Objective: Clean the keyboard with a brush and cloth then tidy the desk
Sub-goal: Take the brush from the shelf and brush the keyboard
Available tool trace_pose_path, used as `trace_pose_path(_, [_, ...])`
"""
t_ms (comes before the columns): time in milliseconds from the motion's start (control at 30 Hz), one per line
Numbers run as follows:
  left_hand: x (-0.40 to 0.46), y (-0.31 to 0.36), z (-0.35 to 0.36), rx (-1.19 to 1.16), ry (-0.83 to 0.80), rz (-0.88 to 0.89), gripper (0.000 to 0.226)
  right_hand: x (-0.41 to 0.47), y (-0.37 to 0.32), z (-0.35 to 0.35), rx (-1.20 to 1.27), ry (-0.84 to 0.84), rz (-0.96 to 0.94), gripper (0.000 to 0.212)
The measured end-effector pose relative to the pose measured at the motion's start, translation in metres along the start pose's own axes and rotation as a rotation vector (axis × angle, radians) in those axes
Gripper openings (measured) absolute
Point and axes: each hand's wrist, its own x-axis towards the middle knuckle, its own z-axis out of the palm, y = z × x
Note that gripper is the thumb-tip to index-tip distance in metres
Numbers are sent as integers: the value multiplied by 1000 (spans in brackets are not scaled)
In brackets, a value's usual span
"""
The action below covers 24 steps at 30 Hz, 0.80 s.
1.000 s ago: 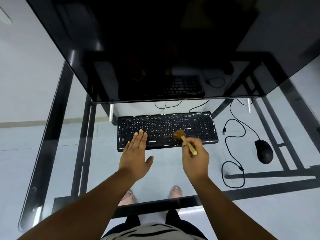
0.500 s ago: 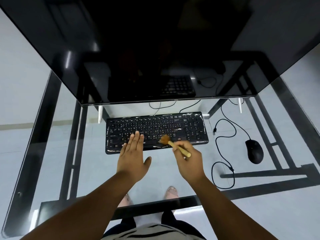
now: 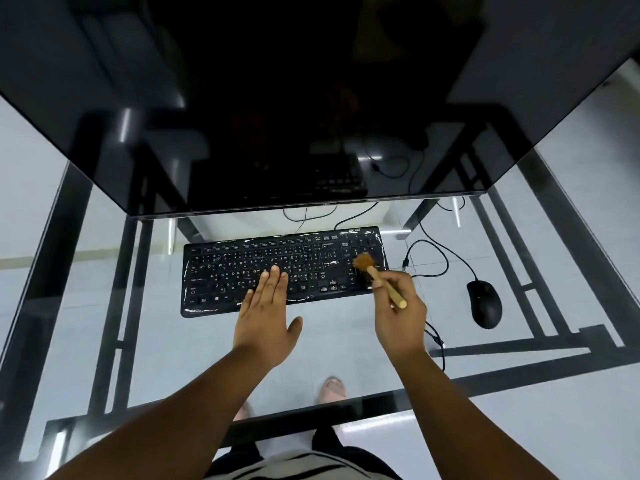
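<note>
- Keyboard (image 3: 284,268): it is black and lies flat on the glass desk (image 3: 173,341), just below the big dark screen (image 3: 277,98).
- The left hand (image 3: 266,323) lies flat and open, holding nothing. Its fingers (image 3: 273,278) rest on the middle keys.
- The right hand (image 3: 400,317) is closed around a small brush (image 3: 377,277) with a wooden handle.
- The brown bristles touch the keys at the right end of the keyboard.
- A black mouse (image 3: 484,304) sits on the desk to the right, apart from the keyboard, with a thin black cable (image 3: 433,251) between them.
</note>
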Motion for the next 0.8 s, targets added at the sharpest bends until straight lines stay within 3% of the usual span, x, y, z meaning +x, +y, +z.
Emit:
trace_pose_path(67, [1, 4, 1, 2, -3, -2, 80, 3, 2, 0, -31, -87, -9, 7])
trace_pose_path(200, [4, 13, 2, 0, 1, 0, 79, 11, 8, -9, -33, 68, 47, 6])
trace_pose_path(367, [6, 17, 4, 11, -5, -7, 80, 5, 13, -17, 4, -63, 15, 12])
trace_pose_path(533, [6, 20, 4, 4, 8, -16, 80, 2, 18, -29, 57, 98, 7, 14])
trace_pose_path(600, [4, 17, 3, 0, 23, -23, 79, -1, 15, -30, 86, 28, -76, 9])
trace_pose_path(700, [1, 7, -1, -41, 73, -46, 73, -3, 13, -27, 101, -136, -100, 34])
trace_pose_path(800, [-3, -9, -7, -106, 154, -96, 65, -7, 13, -15, 31, -238, -200, 33])
